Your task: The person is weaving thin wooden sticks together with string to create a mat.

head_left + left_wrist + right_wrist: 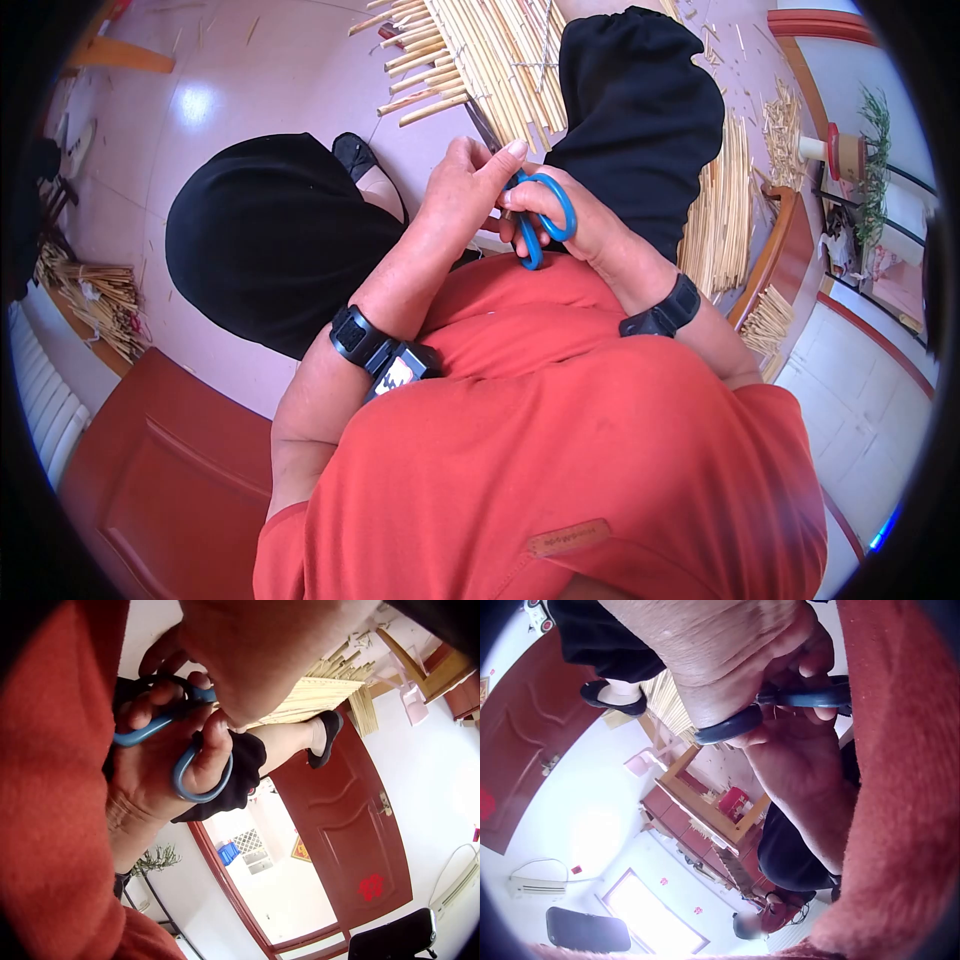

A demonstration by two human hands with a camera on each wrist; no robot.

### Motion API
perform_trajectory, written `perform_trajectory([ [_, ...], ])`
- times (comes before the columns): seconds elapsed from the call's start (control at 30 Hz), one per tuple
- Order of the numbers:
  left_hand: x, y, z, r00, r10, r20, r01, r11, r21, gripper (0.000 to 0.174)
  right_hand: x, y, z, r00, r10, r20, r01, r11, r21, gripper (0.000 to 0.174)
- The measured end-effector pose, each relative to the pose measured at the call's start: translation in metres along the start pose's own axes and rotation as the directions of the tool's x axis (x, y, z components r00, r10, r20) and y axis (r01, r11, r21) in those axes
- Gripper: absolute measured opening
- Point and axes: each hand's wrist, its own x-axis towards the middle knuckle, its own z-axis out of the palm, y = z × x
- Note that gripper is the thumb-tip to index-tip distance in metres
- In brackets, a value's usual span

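In the head view my right hand (590,225) grips a pair of scissors with blue handles (571,205), thumb through one loop. The blue loops (181,784) also show in the left wrist view. My left hand (462,195) is right against it, thumb stretched along the front of the scissors and fingers bent around the blade end. A dark, narrow blade-like piece shows past its knuckles. What the left fingers hold is hidden, so I cannot tell. Both hands are over the lap, close in front of the red shirt (600,420).
A mat of tied straw-coloured stalks (500,50) lies on the floor beyond the hands. More stalks (722,215) lie beside the black-clad right leg (640,110). Another bundle (100,295) is at the left. A red-brown wooden panel (180,470) stands at lower left.
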Motion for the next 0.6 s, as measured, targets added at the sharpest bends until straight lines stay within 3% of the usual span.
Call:
perform_trajectory([
  [0.07,0.000,0.000,0.003,0.992,0.099,-0.085,-0.102,0.994,-0.031,0.054,0.001,-0.002,-0.001,1.000,-0.002,0.028,0.002,1.000,-0.019,0.036],
  [0.3,0.008,-0.008,0.001,0.994,0.105,-0.021,-0.107,0.984,-0.140,0.052,0.008,-0.002,-0.002,0.999,0.028,-0.038,-0.033,0.989,-0.145,0.031],
  [0.6,0.003,-0.009,0.003,0.991,0.134,0.026,-0.124,0.965,-0.231,0.048,0.011,0.010,-0.001,0.992,-0.058,-0.108,0.033,0.976,-0.217,0.026],
])
